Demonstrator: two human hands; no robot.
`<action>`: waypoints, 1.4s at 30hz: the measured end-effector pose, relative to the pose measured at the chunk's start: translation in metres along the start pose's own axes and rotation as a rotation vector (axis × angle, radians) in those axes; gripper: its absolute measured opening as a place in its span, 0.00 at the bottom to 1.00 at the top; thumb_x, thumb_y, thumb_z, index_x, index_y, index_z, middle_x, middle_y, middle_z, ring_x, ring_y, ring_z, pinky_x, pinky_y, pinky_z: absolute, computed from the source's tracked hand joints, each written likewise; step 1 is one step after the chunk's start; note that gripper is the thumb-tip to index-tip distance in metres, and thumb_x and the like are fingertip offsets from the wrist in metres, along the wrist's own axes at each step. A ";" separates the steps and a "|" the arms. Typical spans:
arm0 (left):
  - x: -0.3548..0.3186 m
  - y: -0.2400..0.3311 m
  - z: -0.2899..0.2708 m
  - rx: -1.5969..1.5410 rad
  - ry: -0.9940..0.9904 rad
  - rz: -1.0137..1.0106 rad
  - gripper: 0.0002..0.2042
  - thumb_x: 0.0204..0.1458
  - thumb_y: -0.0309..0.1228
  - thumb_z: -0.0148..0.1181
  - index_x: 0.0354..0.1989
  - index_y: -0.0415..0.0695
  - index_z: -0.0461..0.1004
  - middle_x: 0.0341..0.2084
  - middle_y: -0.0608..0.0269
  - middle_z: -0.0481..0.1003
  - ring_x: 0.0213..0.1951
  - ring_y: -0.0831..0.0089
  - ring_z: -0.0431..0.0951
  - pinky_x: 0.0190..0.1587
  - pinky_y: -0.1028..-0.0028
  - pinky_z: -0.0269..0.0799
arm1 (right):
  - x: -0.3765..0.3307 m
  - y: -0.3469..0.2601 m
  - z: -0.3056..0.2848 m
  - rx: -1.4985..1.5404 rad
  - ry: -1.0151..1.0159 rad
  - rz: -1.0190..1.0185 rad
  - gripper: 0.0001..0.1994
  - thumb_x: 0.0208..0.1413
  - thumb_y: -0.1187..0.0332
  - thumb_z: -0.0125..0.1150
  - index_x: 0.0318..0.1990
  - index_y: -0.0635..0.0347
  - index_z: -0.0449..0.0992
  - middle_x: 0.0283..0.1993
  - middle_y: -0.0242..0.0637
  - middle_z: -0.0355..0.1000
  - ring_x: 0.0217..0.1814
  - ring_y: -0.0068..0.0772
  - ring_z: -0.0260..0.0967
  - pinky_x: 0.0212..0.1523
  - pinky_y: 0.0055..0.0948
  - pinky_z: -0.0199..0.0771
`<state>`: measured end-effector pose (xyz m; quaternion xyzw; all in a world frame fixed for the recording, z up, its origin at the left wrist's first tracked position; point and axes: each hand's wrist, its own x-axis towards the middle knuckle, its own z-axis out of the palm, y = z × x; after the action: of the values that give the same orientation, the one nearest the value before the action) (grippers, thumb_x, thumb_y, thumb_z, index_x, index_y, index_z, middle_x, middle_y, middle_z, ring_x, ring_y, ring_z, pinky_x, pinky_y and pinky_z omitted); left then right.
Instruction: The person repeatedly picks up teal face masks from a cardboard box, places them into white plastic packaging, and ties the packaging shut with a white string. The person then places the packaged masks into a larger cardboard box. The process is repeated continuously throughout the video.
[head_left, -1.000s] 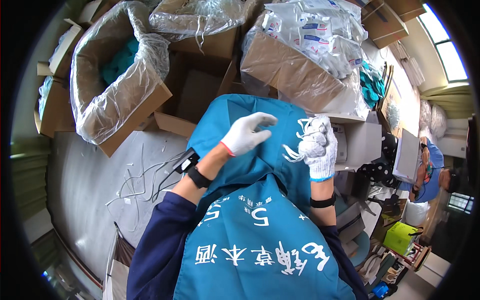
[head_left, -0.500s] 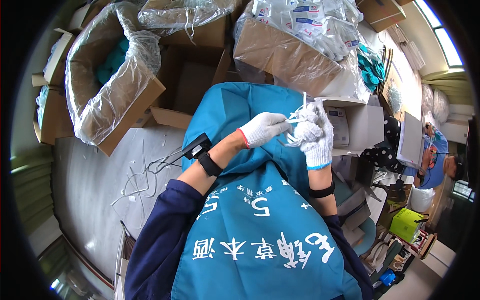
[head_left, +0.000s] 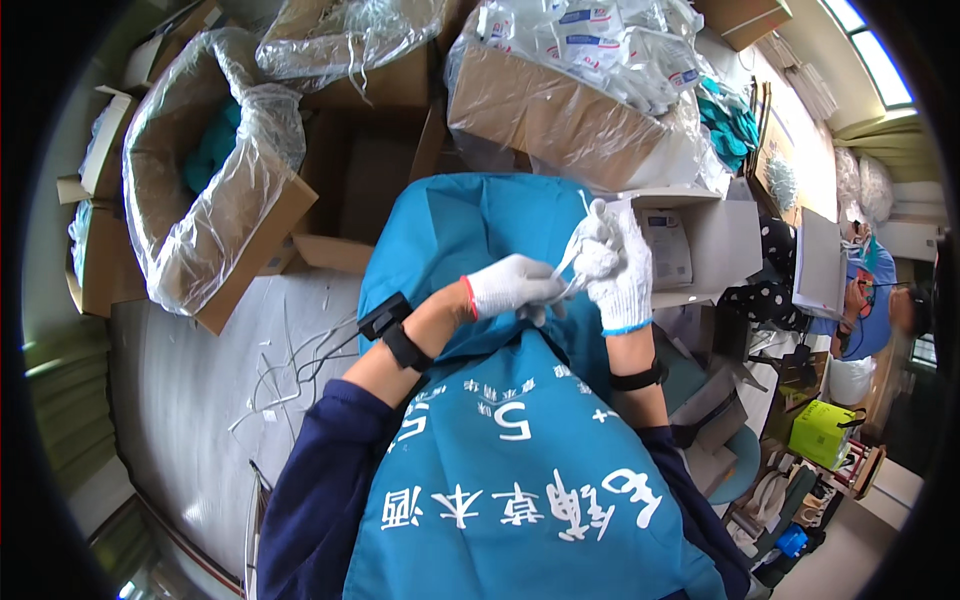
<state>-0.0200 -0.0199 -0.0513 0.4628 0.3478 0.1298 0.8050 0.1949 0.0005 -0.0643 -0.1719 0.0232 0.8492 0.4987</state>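
Observation:
White knitted work gloves cover both my hands over a teal apron (head_left: 470, 225) with white lettering. My right hand (head_left: 622, 270), in the glove with the blue cuff, is closed around thin white strips (head_left: 574, 250), and one end pokes up above its fingers. Just left of it and slightly lower, my left hand (head_left: 512, 286), red-cuffed, has its fingers pressed together on the strips' lower part. The strips run between the two hands. Folded fingers hide how they are gathered. A black strap with a small black device (head_left: 390, 322) sits on my left wrist.
Ahead stand a plastic-lined carton (head_left: 265, 215) with teal cloth inside, an open brown carton (head_left: 365, 170), and a carton (head_left: 545, 110) heaped with clear packets. An open white box (head_left: 715, 250) is right of my hands. Loose strips (head_left: 275, 385) lie on the left floor. Another person (head_left: 865, 300) sits far right.
My left hand has moved down and slightly left, drawing the strips downward from my right hand. My right hand stays closed near the same place. The whole view has shifted a little.

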 end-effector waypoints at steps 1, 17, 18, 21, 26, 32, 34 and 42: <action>0.000 -0.003 0.001 0.027 -0.030 0.014 0.19 0.64 0.41 0.53 0.49 0.37 0.78 0.32 0.63 0.80 0.28 0.80 0.77 0.32 0.80 0.71 | -0.002 0.002 0.001 -0.014 -0.001 -0.022 0.21 0.71 0.52 0.46 0.53 0.62 0.72 0.30 0.32 0.66 0.17 0.20 0.58 0.18 0.22 0.59; -0.033 0.008 0.006 0.149 -0.201 0.084 0.16 0.69 0.38 0.45 0.37 0.38 0.72 0.24 0.68 0.69 0.25 0.79 0.66 0.30 0.77 0.65 | -0.014 -0.027 -0.028 -0.534 0.245 -0.534 0.16 0.69 0.53 0.53 0.40 0.58 0.76 0.24 0.37 0.71 0.15 0.27 0.63 0.16 0.26 0.66; -0.037 -0.003 0.006 0.214 -0.174 0.280 0.15 0.69 0.38 0.46 0.37 0.39 0.71 0.25 0.71 0.67 0.24 0.81 0.63 0.27 0.79 0.61 | -0.015 -0.032 -0.029 -0.534 0.291 -0.556 0.16 0.68 0.53 0.53 0.41 0.56 0.77 0.24 0.38 0.72 0.15 0.28 0.63 0.17 0.27 0.67; -0.059 0.005 0.001 -0.130 -0.105 0.007 0.15 0.70 0.38 0.46 0.36 0.40 0.70 0.24 0.72 0.64 0.23 0.83 0.61 0.24 0.80 0.57 | -0.022 -0.055 -0.047 -0.248 0.008 -0.473 0.19 0.69 0.49 0.50 0.40 0.55 0.79 0.26 0.35 0.73 0.15 0.25 0.59 0.16 0.25 0.59; -0.077 -0.040 -0.027 -0.542 0.243 0.170 0.13 0.68 0.41 0.49 0.36 0.44 0.68 0.20 0.75 0.58 0.17 0.86 0.53 0.19 0.81 0.49 | -0.035 -0.060 -0.022 -0.227 -0.245 -0.447 0.24 0.71 0.46 0.41 0.31 0.55 0.71 0.15 0.29 0.56 0.08 0.21 0.47 0.12 0.25 0.48; -0.063 -0.041 -0.033 -0.843 0.337 0.300 0.11 0.70 0.40 0.48 0.43 0.45 0.66 0.20 0.78 0.54 0.20 0.84 0.51 0.25 0.81 0.50 | -0.037 -0.040 -0.002 -0.257 -0.354 -0.271 0.34 0.66 0.34 0.35 0.21 0.55 0.65 0.06 0.29 0.52 0.05 0.24 0.47 0.11 0.27 0.51; -0.056 -0.043 -0.027 -0.851 0.315 0.286 0.10 0.70 0.39 0.46 0.42 0.45 0.67 0.19 0.78 0.53 0.19 0.84 0.50 0.23 0.81 0.49 | -0.034 -0.038 -0.004 -0.306 -0.460 -0.197 0.39 0.63 0.30 0.33 0.20 0.58 0.67 0.08 0.33 0.55 0.07 0.28 0.48 0.12 0.30 0.50; -0.032 -0.039 -0.032 -0.879 0.260 0.205 0.12 0.70 0.43 0.45 0.38 0.50 0.64 0.18 0.77 0.55 0.17 0.84 0.51 0.20 0.80 0.48 | -0.035 -0.017 0.032 -1.117 -0.300 -0.016 0.47 0.60 0.25 0.26 0.21 0.64 0.74 0.17 0.33 0.66 0.16 0.22 0.59 0.19 0.21 0.58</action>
<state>-0.0690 -0.0370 -0.0806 0.0899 0.3103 0.4006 0.8574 0.2168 -0.0133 -0.0214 -0.2872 -0.5009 0.7439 0.3365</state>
